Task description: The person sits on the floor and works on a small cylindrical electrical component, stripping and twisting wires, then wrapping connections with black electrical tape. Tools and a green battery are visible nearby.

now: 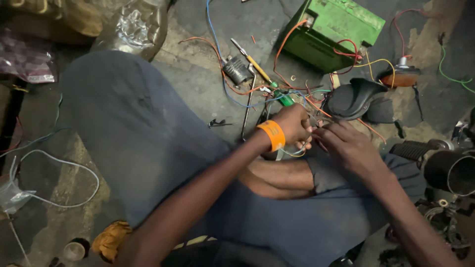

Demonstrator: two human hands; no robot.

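- Far left on the floor there's a pale grey-blue wire [59, 163] looping around over the concrete, with a crumpled bit of clear plastic [11, 195] just beside it.
- Bottom left: a small roll of tape [74, 250] and a yellow rag [111, 238] right by the person's leg.
- Most of the middle is the person's knee in dark blue trousers [143, 133], seated on the floor.
- Up top, a crinkly plastic bag [131, 27], then a small ribbed metal cylinder part [237, 70] with blue and orange leads running over it, and a yellow-handled screwdriver [255, 62] lying just beside that.
- Left hand [292, 126], orange wristband [271, 135] on the wrist, is curled closed around a tangle of thin wires [316, 106]. Looks like a snug pinch, fingers tucked in.
- That bundle sits on the floor just ahead of the knees, between the two hands, with strands fanning off toward the battery.
- Right hand [346, 146] is right next to the left, fingertips narrowed down on the same wires. Can't tell exactly which strand it's got.
- Behind the hands: a green battery box [336, 32] with red and yellow leads, a black horn-shaped part [354, 99], and an orange lamp unit [400, 76].
- Far right: a black ribbed grip [413, 148] and a dark metal pipe end [452, 170].
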